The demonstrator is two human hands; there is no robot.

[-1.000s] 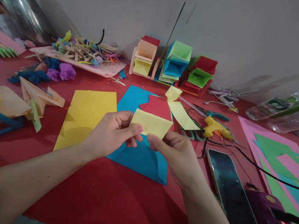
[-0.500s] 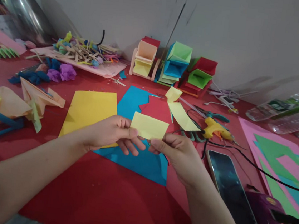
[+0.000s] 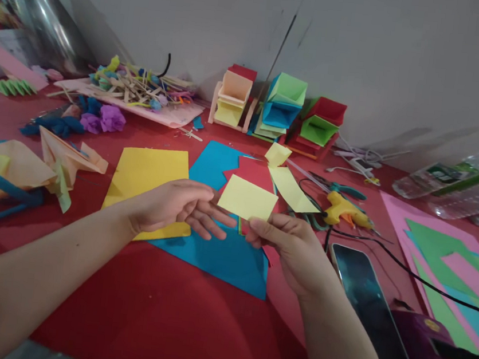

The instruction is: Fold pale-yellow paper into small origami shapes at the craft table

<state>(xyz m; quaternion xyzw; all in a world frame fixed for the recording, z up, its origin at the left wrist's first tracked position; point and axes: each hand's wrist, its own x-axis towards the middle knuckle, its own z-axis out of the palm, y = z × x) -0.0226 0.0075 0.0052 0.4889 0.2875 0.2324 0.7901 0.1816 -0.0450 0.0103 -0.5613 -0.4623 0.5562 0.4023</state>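
Observation:
A small pale yellow paper rectangle [image 3: 248, 198] is pinched at its lower right corner by my right hand [image 3: 287, 237], thumb on top. My left hand [image 3: 184, 205] is just left of the paper, palm turned inward and fingers spread; its fingertips come close to the paper's left edge, behind it. Beneath both hands lie a blue sheet [image 3: 212, 263], a red sheet [image 3: 249, 166] with a jagged edge and a yellow sheet [image 3: 149, 175]. Beyond my right hand rest a pale yellow strip [image 3: 292, 188] and a small folded yellow piece [image 3: 277, 154].
Folded paper box stacks [image 3: 282, 106] stand against the wall. To the right are a yellow glue gun [image 3: 348, 210], pliers [image 3: 348, 190], a phone [image 3: 371, 310], coloured sheets [image 3: 434, 248] and plastic bottles [image 3: 451, 178]. A pink tray [image 3: 173, 115] holds sticks; folded peach paper [image 3: 12, 156] lies left.
My left hand has let go of the pale yellow paper and opened its fingers. The paper has tilted and shifted slightly right and up, still in my right hand.

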